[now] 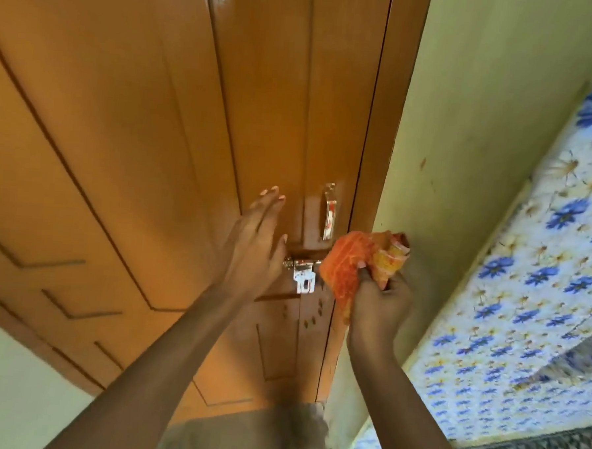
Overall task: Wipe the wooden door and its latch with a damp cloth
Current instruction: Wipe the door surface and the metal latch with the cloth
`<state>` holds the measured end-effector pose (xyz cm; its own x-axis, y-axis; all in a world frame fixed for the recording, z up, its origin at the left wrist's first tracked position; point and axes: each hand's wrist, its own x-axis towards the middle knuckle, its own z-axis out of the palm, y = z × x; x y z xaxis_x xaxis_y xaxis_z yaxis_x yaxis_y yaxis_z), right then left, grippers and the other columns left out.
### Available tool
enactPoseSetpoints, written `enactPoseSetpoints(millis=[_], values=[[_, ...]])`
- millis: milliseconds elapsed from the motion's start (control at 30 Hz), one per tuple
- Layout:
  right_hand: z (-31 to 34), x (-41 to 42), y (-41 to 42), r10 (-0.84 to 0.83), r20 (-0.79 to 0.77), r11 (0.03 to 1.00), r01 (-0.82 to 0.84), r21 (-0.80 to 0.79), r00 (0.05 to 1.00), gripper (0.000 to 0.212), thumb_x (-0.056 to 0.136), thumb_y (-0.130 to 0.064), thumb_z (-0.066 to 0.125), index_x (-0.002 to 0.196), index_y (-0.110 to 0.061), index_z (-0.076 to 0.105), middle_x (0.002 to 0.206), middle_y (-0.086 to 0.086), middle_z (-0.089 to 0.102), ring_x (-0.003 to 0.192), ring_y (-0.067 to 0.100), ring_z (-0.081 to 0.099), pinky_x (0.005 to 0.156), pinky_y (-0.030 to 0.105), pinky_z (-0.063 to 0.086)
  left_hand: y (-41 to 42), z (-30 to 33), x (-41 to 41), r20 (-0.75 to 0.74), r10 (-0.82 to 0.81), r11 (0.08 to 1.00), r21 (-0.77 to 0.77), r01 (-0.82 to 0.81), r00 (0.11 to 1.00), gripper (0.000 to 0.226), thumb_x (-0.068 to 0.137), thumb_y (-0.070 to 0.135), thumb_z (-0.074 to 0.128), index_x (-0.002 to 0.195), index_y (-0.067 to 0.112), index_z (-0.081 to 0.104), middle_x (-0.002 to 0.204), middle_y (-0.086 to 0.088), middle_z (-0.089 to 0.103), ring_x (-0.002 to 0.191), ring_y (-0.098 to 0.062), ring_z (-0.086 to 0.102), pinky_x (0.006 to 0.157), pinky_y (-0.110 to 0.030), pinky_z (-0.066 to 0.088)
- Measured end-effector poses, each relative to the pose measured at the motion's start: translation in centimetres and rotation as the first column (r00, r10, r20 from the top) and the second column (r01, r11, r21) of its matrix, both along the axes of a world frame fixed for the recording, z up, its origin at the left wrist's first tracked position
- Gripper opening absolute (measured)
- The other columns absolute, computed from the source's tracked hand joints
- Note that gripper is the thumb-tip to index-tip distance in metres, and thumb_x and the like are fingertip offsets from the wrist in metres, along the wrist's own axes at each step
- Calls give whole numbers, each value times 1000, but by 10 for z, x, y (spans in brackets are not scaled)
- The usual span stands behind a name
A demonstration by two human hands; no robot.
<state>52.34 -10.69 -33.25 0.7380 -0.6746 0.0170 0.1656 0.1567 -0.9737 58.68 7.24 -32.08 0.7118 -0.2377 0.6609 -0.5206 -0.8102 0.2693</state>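
The orange-brown wooden door point(156, 114) fills the left and centre of the view and stands closed. Its shiny metal latch point(302, 274) sits near the door's right edge, with a metal handle point(329, 210) above it. My left hand point(256, 243) lies flat against the door just left of the latch, fingers spread and pointing up. My right hand point(380, 297) grips a bunched orange and yellow cloth point(351, 261), which presses against the right end of the latch at the door's edge.
A pale green wall point(481, 131) runs along the right of the door frame. Blue-flowered tiles point(541, 288) cover the lower wall at the right. A grey step point(242, 434) lies at the foot of the door.
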Motion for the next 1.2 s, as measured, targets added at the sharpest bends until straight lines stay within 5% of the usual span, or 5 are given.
enactPoseSetpoints(millis=[400,667,867,1067,1200], values=[[-17,131,36,-44,405,848,249,-469,913,57,86,16,56,139,-6,58,134,12,67,125,24,64,104,29,53,46,-20,124,504,103,786,487,-380,858,73,105,48,49,167,23,21,174,1,15,161,-22,13,124,-49,16],[-79,143,36,77,314,460,246,-853,946,55,107,-50,34,145,-12,43,151,20,46,139,46,46,85,36,63,55,-37,152,669,26,765,466,-445,743,72,102,53,44,165,20,30,171,-3,25,159,-25,19,124,-48,11],[-51,167,60,-176,322,812,322,-486,930,41,105,-17,54,145,-5,54,129,18,69,97,19,73,75,37,63,56,-35,156,695,1,793,438,-424,719,70,106,54,39,165,19,28,171,-4,23,157,-25,21,124,-47,9],[-78,151,46,8,267,357,247,-901,964,68,93,-11,72,151,-14,36,158,14,38,150,43,31,89,16,52,55,-38,156,699,10,789,434,-435,715,72,104,56,43,165,20,30,170,-4,25,155,-24,26,124,-47,10],[-76,156,37,-41,333,570,296,-766,942,51,105,-32,51,149,-8,44,147,23,54,125,40,63,78,45,64,54,-38,155,691,21,798,423,-429,722,72,103,55,44,165,20,30,171,-3,22,160,-26,14,126,-48,8]])
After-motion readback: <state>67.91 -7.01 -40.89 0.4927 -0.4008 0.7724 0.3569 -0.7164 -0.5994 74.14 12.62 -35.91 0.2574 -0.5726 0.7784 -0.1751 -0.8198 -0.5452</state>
